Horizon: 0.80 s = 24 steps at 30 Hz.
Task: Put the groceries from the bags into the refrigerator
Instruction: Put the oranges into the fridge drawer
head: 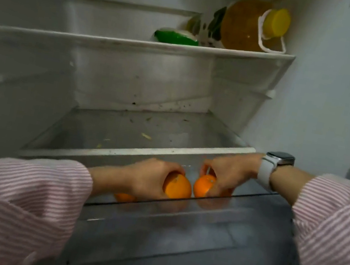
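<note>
**Oranges going into the fridge drawer**

Two round, bright oranges w/ smooth glossy skin, side by side just above the clear plastic crisper drawer (pixel 177 217). Left hand (pixel 149 178) curls over left orange (pixel 177 187); right hand (pixel 227 172) grips right orange (pixel 203 185). A third orange (pixel 124 197) lies in the drawer under the left wrist. Upper shelf (pixel 138 44): amber-liquid jug (pixel 246 25), yellow cap; green packet (pixel 174 37). Shelf below has crumbs.

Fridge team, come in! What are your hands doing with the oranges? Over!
Left hand grips one orange. Right hand grips another orange. Both low at the clear drawer. Nothing blocking. Over.
</note>
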Each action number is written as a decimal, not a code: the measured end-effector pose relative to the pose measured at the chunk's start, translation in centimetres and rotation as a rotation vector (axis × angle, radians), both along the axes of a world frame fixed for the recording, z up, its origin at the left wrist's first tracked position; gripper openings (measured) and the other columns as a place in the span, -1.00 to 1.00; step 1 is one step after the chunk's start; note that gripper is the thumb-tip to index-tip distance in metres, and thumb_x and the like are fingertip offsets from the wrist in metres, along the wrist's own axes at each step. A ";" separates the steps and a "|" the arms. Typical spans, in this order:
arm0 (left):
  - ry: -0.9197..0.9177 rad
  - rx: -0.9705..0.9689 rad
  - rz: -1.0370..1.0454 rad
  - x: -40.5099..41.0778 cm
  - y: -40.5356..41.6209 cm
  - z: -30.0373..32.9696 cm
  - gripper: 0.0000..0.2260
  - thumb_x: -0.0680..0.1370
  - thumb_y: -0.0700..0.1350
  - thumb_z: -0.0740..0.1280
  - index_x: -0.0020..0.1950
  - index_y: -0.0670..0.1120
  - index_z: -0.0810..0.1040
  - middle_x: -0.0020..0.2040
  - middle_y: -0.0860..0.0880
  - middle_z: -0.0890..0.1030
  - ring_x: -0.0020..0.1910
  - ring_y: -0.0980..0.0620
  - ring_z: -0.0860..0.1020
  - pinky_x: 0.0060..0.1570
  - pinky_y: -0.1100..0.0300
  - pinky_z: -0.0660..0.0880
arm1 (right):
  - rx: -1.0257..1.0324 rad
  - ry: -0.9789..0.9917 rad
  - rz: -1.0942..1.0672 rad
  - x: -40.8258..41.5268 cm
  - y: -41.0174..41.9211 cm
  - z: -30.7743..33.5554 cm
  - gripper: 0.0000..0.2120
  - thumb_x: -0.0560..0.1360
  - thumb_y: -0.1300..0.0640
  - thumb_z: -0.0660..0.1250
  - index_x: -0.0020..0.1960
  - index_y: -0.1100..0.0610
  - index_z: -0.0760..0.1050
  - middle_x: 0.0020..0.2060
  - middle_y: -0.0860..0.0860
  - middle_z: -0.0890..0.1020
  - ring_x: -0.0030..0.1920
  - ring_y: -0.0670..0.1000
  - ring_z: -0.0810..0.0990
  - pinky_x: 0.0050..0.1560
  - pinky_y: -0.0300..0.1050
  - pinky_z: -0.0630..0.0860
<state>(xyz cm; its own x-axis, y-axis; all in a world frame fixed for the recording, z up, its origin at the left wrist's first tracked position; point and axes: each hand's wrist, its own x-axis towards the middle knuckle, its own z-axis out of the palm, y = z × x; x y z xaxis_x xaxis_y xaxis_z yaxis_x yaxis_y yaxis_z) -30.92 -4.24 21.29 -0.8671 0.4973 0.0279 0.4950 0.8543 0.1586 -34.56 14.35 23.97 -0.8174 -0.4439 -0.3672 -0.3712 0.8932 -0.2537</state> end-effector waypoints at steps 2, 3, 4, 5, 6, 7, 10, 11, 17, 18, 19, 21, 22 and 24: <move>0.036 0.027 -0.034 -0.5 0.6 -1.0 -0.45 0.41 0.12 0.41 0.33 0.00 0.37 0.29 0.01 0.48 0.23 0.02 0.46 0.21 0.15 0.37 | 0.045 -0.027 0.006 -0.7 0.8 -1.0 -0.51 0.39 0.08 0.44 0.22 0.13 0.33 -0.08 -0.01 0.47 -0.04 0.05 0.53 -0.15 -0.14 0.54; 0.056 0.023 -0.041 -0.7 0.9 -1.4 -0.44 0.40 0.16 0.40 0.33 0.01 0.36 0.29 0.02 0.47 0.24 0.04 0.44 0.22 0.14 0.35 | 0.075 -0.021 0.020 -1.0 1.1 -1.4 -0.50 0.38 0.06 0.45 0.23 0.12 0.32 -0.04 0.00 0.47 0.01 0.05 0.52 -0.07 -0.12 0.53; 0.079 0.012 -0.043 -1.0 1.2 -1.7 -0.43 0.40 0.20 0.38 0.33 0.02 0.35 0.29 0.04 0.47 0.24 0.06 0.44 0.22 0.13 0.33 | 0.108 -0.009 0.038 -1.3 1.3 -1.7 -0.48 0.38 0.05 0.45 0.24 0.11 0.32 0.01 0.00 0.48 0.04 0.04 0.51 -0.02 -0.11 0.51; 0.105 0.002 -0.044 -1.5 1.5 -2.0 -0.43 0.39 0.25 0.36 0.31 0.03 0.36 0.27 0.05 0.48 0.22 0.07 0.44 0.22 0.11 0.31 | 0.133 0.001 0.049 -1.7 1.4 -1.8 -0.46 0.37 0.05 0.45 0.25 0.10 0.31 0.05 0.02 0.48 0.07 0.05 0.51 0.02 -0.10 0.50; 0.126 -0.010 -0.039 -2.0 1.8 -2.4 -0.43 0.38 0.27 0.35 0.29 0.03 0.37 0.24 0.06 0.50 0.20 0.08 0.45 0.22 0.10 0.29 | 0.151 0.005 0.050 -2.2 1.5 -2.0 -0.45 0.36 0.06 0.46 0.25 0.09 0.30 0.10 0.04 0.49 0.10 0.07 0.51 0.04 -0.06 0.49; 0.141 -0.027 -0.027 -2.5 2.2 -2.8 -0.43 0.37 0.29 0.35 0.27 0.02 0.39 0.21 0.05 0.51 0.18 0.06 0.45 0.21 0.09 0.29 | 0.168 0.010 0.051 -2.6 1.7 -2.1 -0.44 0.34 0.07 0.47 0.24 0.08 0.29 0.13 0.07 0.49 0.12 0.09 0.51 0.06 -0.03 0.49; 0.183 -0.075 0.040 -4.1 3.1 -4.5 -0.36 0.35 0.30 0.34 0.32 0.00 0.34 0.27 -0.01 0.47 0.23 0.00 0.41 0.26 0.10 0.23 | 0.228 0.017 0.052 -3.6 2.1 -2.7 -0.38 0.31 0.05 0.50 0.25 0.04 0.25 0.15 0.06 0.48 0.13 0.08 0.49 0.10 -0.01 0.48; 0.189 -0.076 0.058 -4.6 3.3 -5.1 -0.33 0.36 0.30 0.34 0.36 0.00 0.31 0.30 -0.01 0.43 0.26 -0.02 0.38 0.27 0.11 0.20 | 0.235 0.014 0.046 -3.9 2.3 -2.8 -0.37 0.31 0.04 0.50 0.26 0.04 0.24 0.16 0.05 0.48 0.13 0.08 0.48 0.11 -0.02 0.47; 0.159 -0.058 0.140 -5.9 4.1 -7.8 -0.34 0.36 0.38 0.24 0.33 0.03 0.31 0.28 0.02 0.45 0.25 0.02 0.37 0.29 0.06 0.11 | 0.273 -0.037 0.017 -5.0 2.3 -3.7 -0.37 0.31 0.02 0.49 0.25 0.04 0.22 0.10 0.05 0.47 0.05 0.07 0.48 0.04 -0.04 0.47; 0.172 -0.077 0.139 -6.0 4.2 -7.9 -0.35 0.36 0.40 0.22 0.31 0.04 0.31 0.27 0.02 0.45 0.25 0.02 0.37 0.30 0.04 0.10 | 0.288 -0.042 0.015 -5.0 2.3 -3.8 -0.39 0.33 0.03 0.48 0.25 0.06 0.23 0.08 0.06 0.47 0.02 0.05 0.47 0.00 -0.07 0.45; 0.175 -0.088 0.134 -6.0 4.3 -8.0 -0.34 0.36 0.41 0.20 0.31 0.04 0.31 0.27 0.02 0.45 0.25 0.02 0.36 0.30 0.02 0.10 | 0.303 -0.052 0.014 -5.1 2.4 -3.9 -0.42 0.35 0.04 0.46 0.25 0.07 0.24 0.06 0.05 0.46 -0.01 0.04 0.45 -0.04 -0.09 0.42; 0.153 -0.078 0.113 -5.9 4.5 -8.1 -0.32 0.35 0.43 0.19 0.33 0.05 0.28 0.28 0.03 0.43 0.26 0.03 0.36 0.31 0.01 0.09 | 0.329 -0.075 0.012 -5.0 2.3 -3.9 -0.42 0.37 0.05 0.45 0.27 0.08 0.23 0.13 0.06 0.44 0.02 0.03 0.43 -0.02 -0.11 0.40; 0.137 -0.068 0.103 -5.9 4.5 -8.1 -0.30 0.35 0.43 0.19 0.35 0.06 0.25 0.30 0.04 0.42 0.26 0.04 0.36 0.31 0.01 0.08 | 0.338 -0.082 0.013 -5.0 2.3 -3.9 -0.41 0.38 0.05 0.44 0.30 0.07 0.23 0.19 0.06 0.43 0.07 0.04 0.44 0.02 -0.10 0.40; 0.103 -0.067 0.094 -5.8 4.4 -8.0 -0.27 0.35 0.44 0.20 0.39 0.06 0.22 0.32 0.05 0.40 0.28 0.04 0.36 0.32 -0.01 0.08 | 0.347 -0.088 0.009 -4.9 2.3 -3.8 -0.36 0.39 0.04 0.43 0.36 0.06 0.20 0.28 0.05 0.39 0.20 0.07 0.43 0.11 -0.10 0.39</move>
